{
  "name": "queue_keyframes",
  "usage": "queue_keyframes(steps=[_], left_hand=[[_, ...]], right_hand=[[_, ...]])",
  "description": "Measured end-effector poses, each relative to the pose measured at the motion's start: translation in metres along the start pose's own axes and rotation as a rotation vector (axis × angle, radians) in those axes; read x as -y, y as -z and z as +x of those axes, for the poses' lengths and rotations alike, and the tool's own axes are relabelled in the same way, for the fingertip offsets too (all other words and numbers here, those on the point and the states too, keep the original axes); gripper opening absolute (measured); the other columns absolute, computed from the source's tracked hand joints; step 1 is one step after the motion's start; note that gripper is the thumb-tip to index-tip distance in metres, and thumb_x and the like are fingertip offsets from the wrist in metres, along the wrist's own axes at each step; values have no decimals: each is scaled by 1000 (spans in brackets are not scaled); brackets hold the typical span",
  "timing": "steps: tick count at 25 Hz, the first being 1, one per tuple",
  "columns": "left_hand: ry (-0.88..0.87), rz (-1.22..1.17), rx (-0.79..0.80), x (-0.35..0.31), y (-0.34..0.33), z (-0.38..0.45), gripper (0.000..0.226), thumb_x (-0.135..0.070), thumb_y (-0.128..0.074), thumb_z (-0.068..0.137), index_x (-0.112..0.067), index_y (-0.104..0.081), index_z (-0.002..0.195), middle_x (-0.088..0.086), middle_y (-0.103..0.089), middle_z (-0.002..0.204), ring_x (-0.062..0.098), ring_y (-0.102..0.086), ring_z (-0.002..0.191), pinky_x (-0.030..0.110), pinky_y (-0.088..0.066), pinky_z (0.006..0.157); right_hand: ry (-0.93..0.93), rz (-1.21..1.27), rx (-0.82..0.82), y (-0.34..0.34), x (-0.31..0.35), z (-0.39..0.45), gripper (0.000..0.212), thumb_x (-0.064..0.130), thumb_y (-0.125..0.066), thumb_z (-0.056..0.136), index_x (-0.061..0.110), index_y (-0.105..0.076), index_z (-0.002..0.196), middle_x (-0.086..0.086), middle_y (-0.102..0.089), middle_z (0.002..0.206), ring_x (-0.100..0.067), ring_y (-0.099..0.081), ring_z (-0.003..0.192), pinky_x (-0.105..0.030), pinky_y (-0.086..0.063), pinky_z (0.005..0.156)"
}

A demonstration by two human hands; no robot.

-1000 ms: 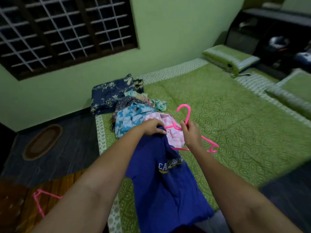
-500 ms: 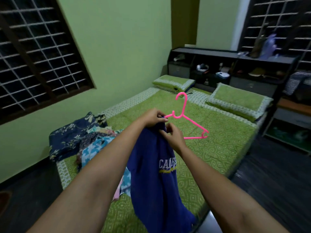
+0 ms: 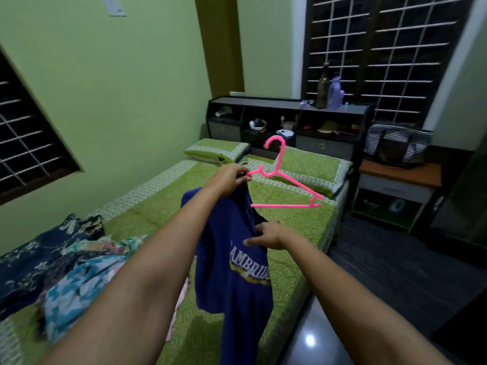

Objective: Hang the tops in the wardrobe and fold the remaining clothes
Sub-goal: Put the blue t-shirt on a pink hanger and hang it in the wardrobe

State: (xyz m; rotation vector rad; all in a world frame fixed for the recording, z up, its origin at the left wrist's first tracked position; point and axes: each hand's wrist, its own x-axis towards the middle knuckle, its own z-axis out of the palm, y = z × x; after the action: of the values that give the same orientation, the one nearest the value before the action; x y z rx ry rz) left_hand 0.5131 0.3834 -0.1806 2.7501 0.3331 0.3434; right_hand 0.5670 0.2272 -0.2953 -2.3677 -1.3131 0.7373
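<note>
One bright pink plastic hanger [image 3: 283, 180] is up in the air, and one dark blue T-shirt with pale lettering [image 3: 234, 262] hangs from it. Two bare hands show: the left [image 3: 229, 179] and the right [image 3: 268, 234]. On the one bed with a green patterned cover [image 3: 295, 225] lie two green pillows with pale borders, one [image 3: 217, 151] farther left and one [image 3: 313, 167] to the right. One heap of mixed printed clothes [image 3: 60, 262] sits at the bed's near left; its separate pieces cannot be counted. Two barred windows are visible, one [image 3: 23, 138] on the left wall and one [image 3: 382, 51] behind the headboard. Two bottles stand on the headboard shelf, one brown [image 3: 322, 86] and one lilac [image 3: 334, 92]. One striped bag [image 3: 396, 143] rests on a side cabinet.
</note>
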Motion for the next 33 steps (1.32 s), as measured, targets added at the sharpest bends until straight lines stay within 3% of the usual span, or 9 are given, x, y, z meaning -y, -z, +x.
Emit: queue_keyframes(steps=[3,8,13,16,20,25,27,30,33], left_hand=[[3,-36,-126,-21,-13,32,23,-21,-60,93,-6,-67,110,9,-65,96,17,-53,85,26,-28,66],[-4,-120,-35,-31,-84,63,23,-14,-59,93,1,-66,108,20,-65,103,32,-59,97,32,-35,72],[-48,-213,40,-70,-157,91,22,-8,-61,90,3,-67,109,23,-66,103,25,-57,92,25,-31,70],[-191,-125,145,-93,-182,130,23,-11,-62,91,0,-68,110,23,-63,102,32,-58,97,33,-36,76],[-233,-182,30,-143,-214,195,25,-12,-59,93,1,-65,112,23,-59,103,35,-56,99,34,-37,82],[-325,-325,-54,-202,-247,302,20,-9,-58,93,3,-66,107,21,-60,97,36,-57,92,35,-38,78],[-411,-360,-68,-214,-248,349,18,-8,-58,92,2,-66,105,14,-56,89,33,-57,87,27,-34,73],[-523,-407,-75,-233,-237,417,15,-8,-58,92,0,-66,102,3,-51,85,23,-54,83,19,-30,71],[-669,-443,-58,-258,-230,479,14,-9,-59,92,0,-66,100,0,-52,84,22,-54,81,17,-32,71]], right_hand=[[-313,-253,-11,16,-91,-32,53,53,-53,88,23,-50,132,-5,-55,134,-25,-47,126,-45,-25,107],[-681,282,-359,74,-208,-76,40,14,-43,90,24,-58,126,-10,-54,133,-30,-45,127,-57,-21,108],[-952,293,-539,124,-274,-97,29,6,-38,95,8,-63,111,-15,-61,114,-34,-51,115,-55,-14,111],[-1003,277,-611,155,-299,-113,25,10,-40,97,8,-62,108,-10,-55,90,-33,-54,102,-53,-16,114],[-1011,86,-710,193,-314,-111,23,15,-42,94,12,-64,101,-9,-65,103,-29,-59,103,-45,-25,108],[-774,-280,-1104,224,-362,-96,20,22,-46,92,12,-63,96,-9,-70,83,-29,-64,80,-37,-35,89],[-763,-241,-1228,251,-398,-102,20,20,-48,93,16,-63,105,-5,-68,100,-26,-60,94,-37,-31,86],[-858,-68,-1100,304,-447,-120,35,33,-46,98,32,-50,132,10,-50,136,-17,-41,123,-36,-23,93],[-842,-4,-1008,349,-472,-116,30,43,-41,99,40,-56,125,14,-54,132,-13,-36,127,-33,-18,89]])
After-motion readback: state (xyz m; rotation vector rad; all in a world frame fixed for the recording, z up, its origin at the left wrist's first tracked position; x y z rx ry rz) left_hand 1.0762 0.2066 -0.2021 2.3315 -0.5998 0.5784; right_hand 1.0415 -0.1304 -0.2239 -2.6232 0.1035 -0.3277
